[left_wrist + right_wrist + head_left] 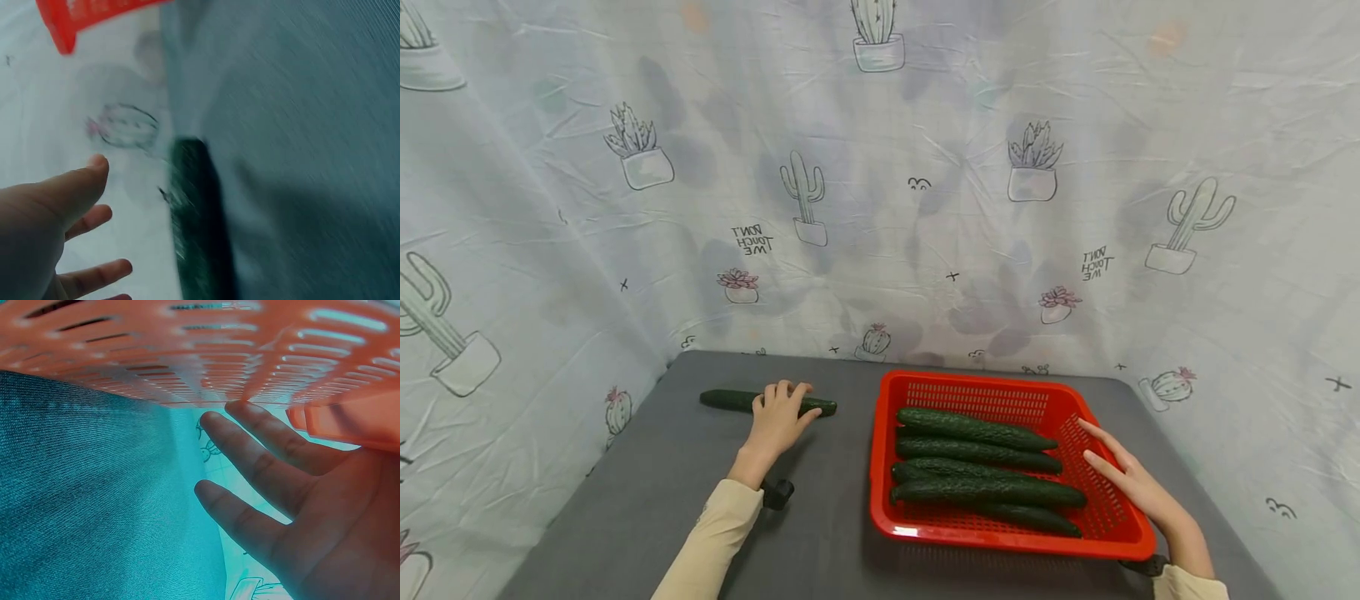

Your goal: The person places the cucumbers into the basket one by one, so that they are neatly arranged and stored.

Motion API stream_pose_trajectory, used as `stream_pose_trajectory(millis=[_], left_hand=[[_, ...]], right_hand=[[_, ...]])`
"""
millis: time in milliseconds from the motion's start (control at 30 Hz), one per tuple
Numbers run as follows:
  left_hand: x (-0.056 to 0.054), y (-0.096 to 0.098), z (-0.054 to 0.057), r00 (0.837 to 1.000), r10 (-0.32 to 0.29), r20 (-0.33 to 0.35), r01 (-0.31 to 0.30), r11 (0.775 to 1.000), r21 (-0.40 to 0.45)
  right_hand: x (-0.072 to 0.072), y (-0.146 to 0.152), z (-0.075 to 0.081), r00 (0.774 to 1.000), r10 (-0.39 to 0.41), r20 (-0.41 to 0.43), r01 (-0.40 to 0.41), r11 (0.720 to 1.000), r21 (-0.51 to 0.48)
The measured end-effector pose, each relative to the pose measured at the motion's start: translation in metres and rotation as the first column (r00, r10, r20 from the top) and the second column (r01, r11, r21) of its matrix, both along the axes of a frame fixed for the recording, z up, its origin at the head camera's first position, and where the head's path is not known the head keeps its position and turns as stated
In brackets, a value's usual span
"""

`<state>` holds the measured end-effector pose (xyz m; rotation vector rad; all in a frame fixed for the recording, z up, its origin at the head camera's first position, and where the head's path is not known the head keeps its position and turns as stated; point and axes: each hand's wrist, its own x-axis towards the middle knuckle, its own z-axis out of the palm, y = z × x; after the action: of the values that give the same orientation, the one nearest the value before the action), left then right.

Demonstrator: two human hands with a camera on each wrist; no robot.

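Note:
A dark green cucumber (727, 400) lies on the grey table toward the left back. Above its right half is my left hand (777, 419), fingers spread and overlapping it in the head view. From the left wrist, the thumb and fingers stand apart beside the cucumber (199, 219). A red plastic basket (883, 467) with slotted walls holds several cucumbers (973, 427) lying side by side. At its right rim is my right hand (1138, 486), its thumb and a finger reaching over the edge. The right wrist view has extended fingers (256, 462) close against the basket's outer wall (206, 369).
Grey table surface (827, 517) lies between the lone cucumber and the basket. Behind and at both sides hangs a pale cloth (865, 208) printed with potted cacti, meeting the table's back edge.

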<state>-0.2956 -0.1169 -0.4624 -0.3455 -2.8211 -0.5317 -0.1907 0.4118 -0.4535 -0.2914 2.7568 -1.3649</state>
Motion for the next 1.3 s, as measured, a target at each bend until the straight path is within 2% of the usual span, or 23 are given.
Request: stream_pose_trajectory(millis=[267, 433, 533, 833, 1033, 1300], left_hand=[[-0.013, -0.032, -0.015, 0.998, 0.032, 0.059, -0.031, 0.999, -0.015], [-0.021, -0.045, -0.020, 0.996, 0.025, 0.083, -0.021, 0.999, -0.047], [-0.026, -0.051, -0.022, 0.992, 0.027, 0.127, -0.017, 0.997, -0.081], [-0.041, -0.059, -0.028, 0.971, 0.041, 0.237, -0.002, 0.986, -0.164], [-0.045, -0.063, -0.030, 0.968, 0.021, 0.251, 0.028, 0.981, -0.192], [-0.048, -0.067, -0.030, 0.963, -0.027, 0.270, 0.075, 0.983, -0.170]], right_hand=[[-0.001, 0.000, 0.000, 1.000, -0.001, -0.002, 0.001, 1.000, 0.004], [0.000, 0.000, 0.000, 1.000, 0.000, -0.002, 0.000, 1.000, 0.011], [0.000, -0.001, 0.000, 1.000, 0.001, 0.001, -0.001, 1.000, 0.011], [0.000, -0.001, -0.001, 1.000, -0.003, 0.011, 0.003, 1.000, 0.004], [-0.001, 0.001, -0.001, 1.000, -0.004, 0.004, 0.004, 1.000, 0.021], [-0.002, 0.001, -0.002, 1.000, -0.006, -0.007, 0.006, 1.000, 0.031]])
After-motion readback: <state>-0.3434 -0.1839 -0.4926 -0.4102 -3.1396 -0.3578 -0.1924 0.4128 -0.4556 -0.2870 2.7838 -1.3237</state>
